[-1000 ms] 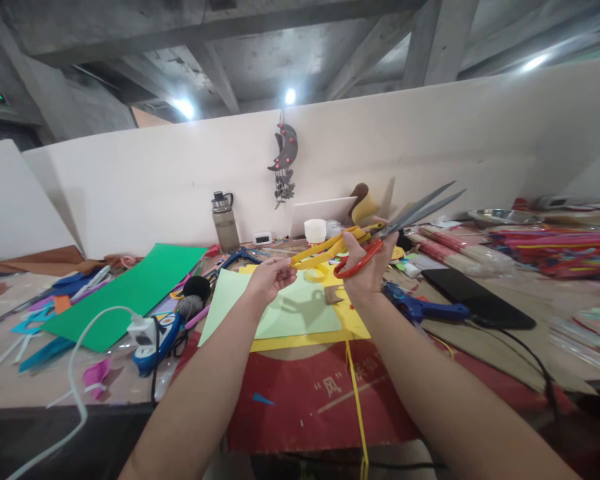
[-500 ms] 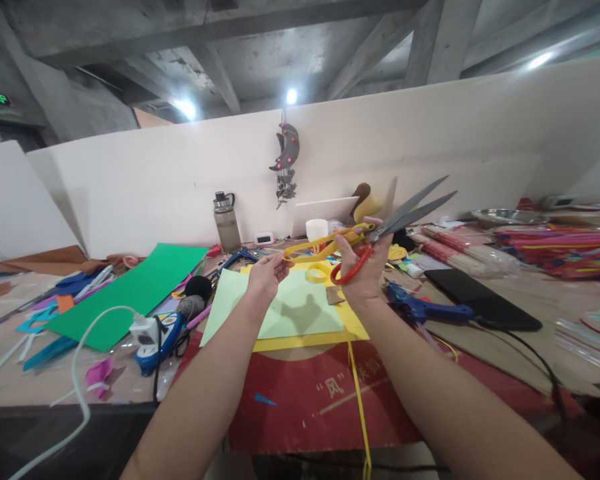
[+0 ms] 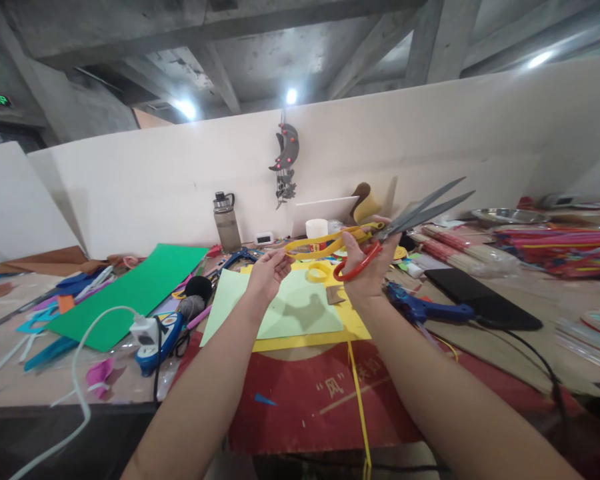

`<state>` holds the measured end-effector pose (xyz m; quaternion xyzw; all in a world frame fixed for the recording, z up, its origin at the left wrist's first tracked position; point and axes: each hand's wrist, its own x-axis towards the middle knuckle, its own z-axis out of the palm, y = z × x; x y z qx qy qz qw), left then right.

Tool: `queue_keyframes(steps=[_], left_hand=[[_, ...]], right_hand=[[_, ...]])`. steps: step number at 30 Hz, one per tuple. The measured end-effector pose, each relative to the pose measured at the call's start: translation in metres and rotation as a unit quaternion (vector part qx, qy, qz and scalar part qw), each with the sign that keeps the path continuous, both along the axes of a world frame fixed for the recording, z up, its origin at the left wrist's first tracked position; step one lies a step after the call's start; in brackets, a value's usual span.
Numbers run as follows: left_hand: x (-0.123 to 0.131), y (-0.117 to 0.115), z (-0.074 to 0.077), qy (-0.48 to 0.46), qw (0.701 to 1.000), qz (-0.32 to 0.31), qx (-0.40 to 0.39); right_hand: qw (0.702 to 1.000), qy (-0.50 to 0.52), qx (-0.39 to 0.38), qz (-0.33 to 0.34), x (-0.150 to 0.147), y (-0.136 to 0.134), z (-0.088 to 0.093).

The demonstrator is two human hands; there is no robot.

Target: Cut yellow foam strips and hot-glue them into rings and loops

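Note:
My left hand (image 3: 271, 275) pinches one end of a looped yellow strip (image 3: 314, 251) between thumb and fingers. The strip stretches across to my right hand (image 3: 373, 270), which is closed around scissors (image 3: 359, 264) with red handles and also has the strip's other end. The scissors' long grey blades stand apart and point up to the right. Below my hands lies a pale green sheet (image 3: 295, 320) over a yellow sheet (image 3: 353, 320). A small yellow ring (image 3: 319, 271) and a brown scrap (image 3: 336, 295) rest there.
A blue glue gun (image 3: 425, 308) and a black phone-like slab (image 3: 485, 300) lie to the right. On the left are a green sheet (image 3: 130, 293) and a blue-white power strip (image 3: 161, 343). A bottle (image 3: 227, 223) stands at the back, near a white cup (image 3: 317, 229).
My right hand has shifted slightly to the right with the scissors, and the yellow strip is drawn out a little longer. My left hand has barely moved.

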<state>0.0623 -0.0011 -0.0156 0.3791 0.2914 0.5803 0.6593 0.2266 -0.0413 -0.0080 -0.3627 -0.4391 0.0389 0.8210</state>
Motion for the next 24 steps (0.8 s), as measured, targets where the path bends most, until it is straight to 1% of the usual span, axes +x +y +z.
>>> queue_keyframes(steps=[4,8,12,17,24], left_hand=[[-0.001,-0.001,0.004,-0.016,1.0,-0.009,0.012],[-0.004,0.002,0.004,-0.017,1.0,0.007,0.005],[-0.009,0.008,0.002,-0.013,1.0,0.023,-0.01],[-0.012,0.011,0.002,-0.017,0.999,0.026,-0.025],[-0.01,0.008,0.002,0.0,0.999,0.032,-0.037]], right_hand=[[0.998,0.036,0.047,0.019,0.0,-0.002,0.001],[0.997,0.03,0.052,0.052,-0.005,-0.005,0.003],[0.996,0.008,0.048,0.07,-0.01,-0.007,0.004],[0.993,0.007,0.07,0.092,-0.016,-0.008,0.002],[0.996,0.009,0.049,0.071,-0.015,-0.008,0.003]])
